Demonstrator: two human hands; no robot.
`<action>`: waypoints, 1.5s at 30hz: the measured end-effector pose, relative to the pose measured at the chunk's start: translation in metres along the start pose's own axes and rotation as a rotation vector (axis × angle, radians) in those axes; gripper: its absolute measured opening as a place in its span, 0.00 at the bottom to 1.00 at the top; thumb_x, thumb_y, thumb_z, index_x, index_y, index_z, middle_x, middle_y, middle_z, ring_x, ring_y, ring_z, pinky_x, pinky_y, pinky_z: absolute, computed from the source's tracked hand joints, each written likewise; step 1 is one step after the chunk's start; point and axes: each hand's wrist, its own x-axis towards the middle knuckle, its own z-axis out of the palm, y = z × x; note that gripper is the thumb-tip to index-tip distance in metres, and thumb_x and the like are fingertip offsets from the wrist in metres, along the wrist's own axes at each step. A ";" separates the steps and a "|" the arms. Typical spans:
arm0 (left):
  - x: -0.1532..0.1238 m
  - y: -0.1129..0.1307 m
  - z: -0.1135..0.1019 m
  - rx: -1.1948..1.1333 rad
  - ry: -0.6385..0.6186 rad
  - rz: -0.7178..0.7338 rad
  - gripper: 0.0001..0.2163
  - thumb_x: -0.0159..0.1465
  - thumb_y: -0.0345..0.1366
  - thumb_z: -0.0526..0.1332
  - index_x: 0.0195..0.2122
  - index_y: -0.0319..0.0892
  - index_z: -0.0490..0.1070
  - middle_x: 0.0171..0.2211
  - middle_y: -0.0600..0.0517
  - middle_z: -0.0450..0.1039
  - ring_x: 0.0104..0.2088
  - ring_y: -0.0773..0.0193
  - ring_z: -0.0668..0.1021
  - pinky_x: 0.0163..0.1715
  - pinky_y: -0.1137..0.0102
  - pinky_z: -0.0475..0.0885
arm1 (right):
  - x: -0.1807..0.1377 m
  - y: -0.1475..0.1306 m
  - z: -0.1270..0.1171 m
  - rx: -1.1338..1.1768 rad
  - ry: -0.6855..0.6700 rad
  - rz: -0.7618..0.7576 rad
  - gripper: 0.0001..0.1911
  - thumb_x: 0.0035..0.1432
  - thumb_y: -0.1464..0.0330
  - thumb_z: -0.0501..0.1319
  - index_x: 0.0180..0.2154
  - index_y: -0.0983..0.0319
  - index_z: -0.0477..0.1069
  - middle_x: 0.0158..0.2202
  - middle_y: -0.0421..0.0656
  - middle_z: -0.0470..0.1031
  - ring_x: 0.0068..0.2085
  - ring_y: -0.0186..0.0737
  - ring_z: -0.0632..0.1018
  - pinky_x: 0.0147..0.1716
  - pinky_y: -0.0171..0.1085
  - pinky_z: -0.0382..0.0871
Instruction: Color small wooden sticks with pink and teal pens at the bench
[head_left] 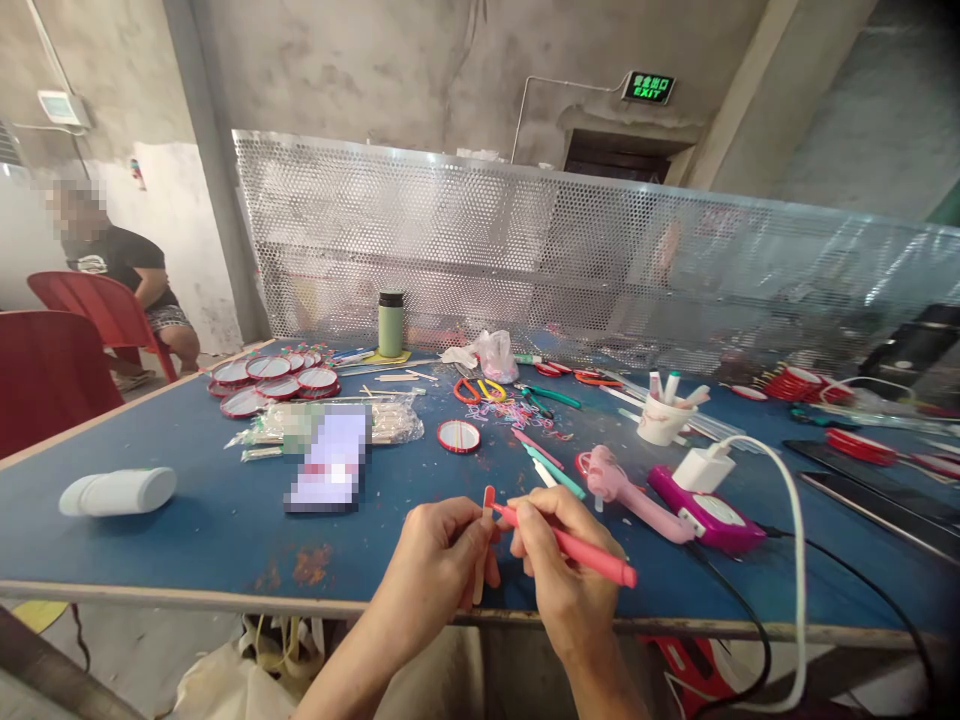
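Near the table's front edge, my left hand [442, 555] pinches a flat wooden craft stick [478, 585], held nearly upright. The stick's upper end is coloured red. My right hand [570, 560] grips a red marker pen [596, 558] like a writing tool, its tip at the red end of the stick. Just beyond my hands lie a few loose pens, among them a teal marker [562, 474]. A small round red-rimmed drum [459, 436] lies farther back with a band across its face.
On the left are a phone [330, 460], a white bottle [118, 492] and stacked red-rimmed drums [274, 387]. Pliers [551, 397], a cup of markers [664, 418], a pink handheld fan [630, 492] and a purple power strip [709, 510] with cables stand right. A person sits far left.
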 end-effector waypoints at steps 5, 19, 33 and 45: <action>-0.001 -0.001 0.000 0.002 0.002 0.000 0.18 0.64 0.48 0.57 0.23 0.40 0.67 0.17 0.53 0.69 0.14 0.73 0.64 0.15 0.77 0.54 | 0.002 -0.001 -0.001 -0.048 -0.045 -0.044 0.13 0.65 0.66 0.57 0.28 0.61 0.71 0.18 0.36 0.69 0.17 0.31 0.68 0.17 0.30 0.63; 0.002 -0.002 -0.001 0.052 0.000 0.018 0.18 0.66 0.46 0.55 0.23 0.40 0.67 0.16 0.53 0.68 0.13 0.74 0.63 0.15 0.77 0.55 | 0.003 -0.001 0.000 -0.064 -0.056 -0.054 0.13 0.65 0.66 0.57 0.27 0.61 0.71 0.18 0.36 0.68 0.17 0.30 0.67 0.17 0.30 0.61; 0.002 -0.002 0.000 0.011 0.012 0.006 0.17 0.64 0.48 0.56 0.27 0.39 0.68 0.18 0.52 0.71 0.13 0.73 0.64 0.14 0.77 0.55 | -0.003 0.003 0.001 0.034 0.075 0.028 0.11 0.65 0.67 0.59 0.29 0.61 0.72 0.20 0.36 0.70 0.20 0.31 0.70 0.20 0.30 0.65; 0.004 -0.004 -0.007 -0.176 0.014 0.033 0.15 0.60 0.46 0.62 0.37 0.37 0.70 0.25 0.49 0.77 0.16 0.72 0.69 0.15 0.78 0.61 | -0.005 0.005 0.007 0.057 0.238 0.059 0.09 0.66 0.64 0.60 0.34 0.61 0.74 0.25 0.38 0.75 0.21 0.32 0.72 0.22 0.31 0.69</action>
